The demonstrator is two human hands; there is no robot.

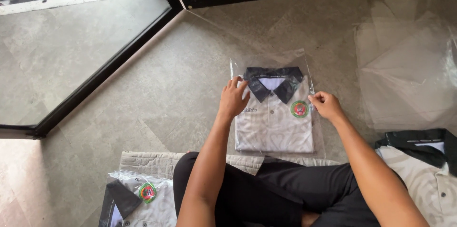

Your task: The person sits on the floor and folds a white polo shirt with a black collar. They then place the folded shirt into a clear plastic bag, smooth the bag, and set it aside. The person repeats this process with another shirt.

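A folded white polo shirt (275,127) with a black collar and a round green and red badge lies on the grey floor inside a clear plastic bag (266,62). My left hand (233,98) rests on the bag's left edge beside the collar, fingers bent onto it. My right hand (325,104) pinches the bag's right edge next to the badge. The bag's open flap extends past the collar, away from me.
A stack of clear plastic bags (407,65) lies at the right. Another folded shirt (428,170) sits at the lower right, and a bagged shirt (138,198) at the lower left by a quilted mat (147,162). Black-framed glass panels (71,41) border the floor at left and top.
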